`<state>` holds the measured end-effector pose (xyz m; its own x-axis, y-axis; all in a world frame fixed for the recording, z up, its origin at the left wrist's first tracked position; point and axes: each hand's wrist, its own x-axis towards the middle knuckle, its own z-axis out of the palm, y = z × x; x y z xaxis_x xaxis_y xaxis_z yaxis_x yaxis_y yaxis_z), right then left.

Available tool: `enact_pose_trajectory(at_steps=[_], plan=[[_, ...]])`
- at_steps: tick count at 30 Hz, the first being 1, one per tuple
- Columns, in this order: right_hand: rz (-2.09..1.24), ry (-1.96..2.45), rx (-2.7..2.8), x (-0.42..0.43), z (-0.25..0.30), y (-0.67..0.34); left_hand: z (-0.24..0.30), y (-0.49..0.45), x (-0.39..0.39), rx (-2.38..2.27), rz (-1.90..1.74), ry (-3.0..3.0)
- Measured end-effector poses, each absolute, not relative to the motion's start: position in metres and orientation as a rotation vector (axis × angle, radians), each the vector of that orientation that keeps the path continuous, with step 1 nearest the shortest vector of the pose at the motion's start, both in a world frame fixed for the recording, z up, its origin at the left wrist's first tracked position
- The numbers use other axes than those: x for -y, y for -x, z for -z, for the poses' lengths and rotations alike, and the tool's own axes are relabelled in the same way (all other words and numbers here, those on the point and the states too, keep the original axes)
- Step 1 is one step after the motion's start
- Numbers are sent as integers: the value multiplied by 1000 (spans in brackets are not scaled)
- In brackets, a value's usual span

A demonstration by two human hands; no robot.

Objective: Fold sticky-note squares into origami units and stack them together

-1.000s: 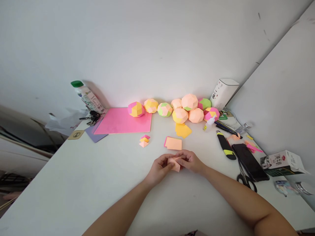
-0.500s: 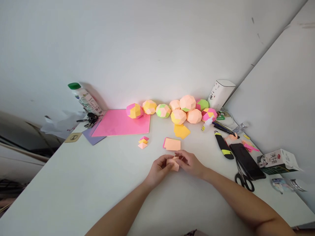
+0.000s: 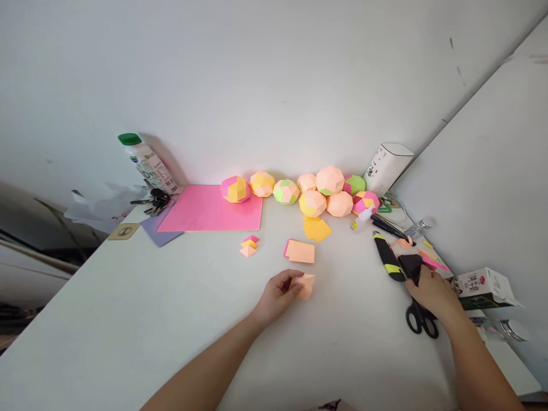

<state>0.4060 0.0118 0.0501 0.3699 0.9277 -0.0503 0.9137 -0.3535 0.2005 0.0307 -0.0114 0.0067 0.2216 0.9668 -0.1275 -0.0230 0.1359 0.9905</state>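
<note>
A small creased piece of peach paper (image 3: 307, 287) is pinched in my left hand (image 3: 279, 294), near the table's middle. Off to the right, my right hand (image 3: 434, 291) lies over the black phone (image 3: 410, 265), its thumb and forefinger apart; the other fingers are partly hidden. Just in front of that hand are the black handles of the scissors (image 3: 422, 322), whose blades are mostly covered. Beyond my left hand rests a stack of peach and pink paper rectangles (image 3: 300, 252). Three small folded paper pieces (image 3: 249, 246) lie to its left.
Several faceted paper balls (image 3: 329, 181) line the wall, one on a pink sheet (image 3: 205, 211). Yellow paper (image 3: 317, 228) lies before them. A utility knife (image 3: 388, 256), glue bottle (image 3: 363, 217) and milk carton (image 3: 486, 288) stand or lie right; a green-capped bottle (image 3: 149, 162) stands left.
My right hand has left the peach paper and moved right, onto the phone beside the scissors. My left hand has kept the paper in nearly the same place. The view has shifted slightly.
</note>
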Motion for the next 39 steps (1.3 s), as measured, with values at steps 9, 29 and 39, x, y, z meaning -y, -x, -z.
enact_pose_trajectory(at_steps=[9,29,39], plan=[[-43,-2408,-1671,0,-43,-415,-8,-32,12,-1084,-949,-1163],[-95,-2497,-1970,-4,-25,-407,-9,-31,11,-1102,-941,-1178],[-336,-2437,-2306,6,-66,-323,-7,-31,12,-1076,-970,-1172]])
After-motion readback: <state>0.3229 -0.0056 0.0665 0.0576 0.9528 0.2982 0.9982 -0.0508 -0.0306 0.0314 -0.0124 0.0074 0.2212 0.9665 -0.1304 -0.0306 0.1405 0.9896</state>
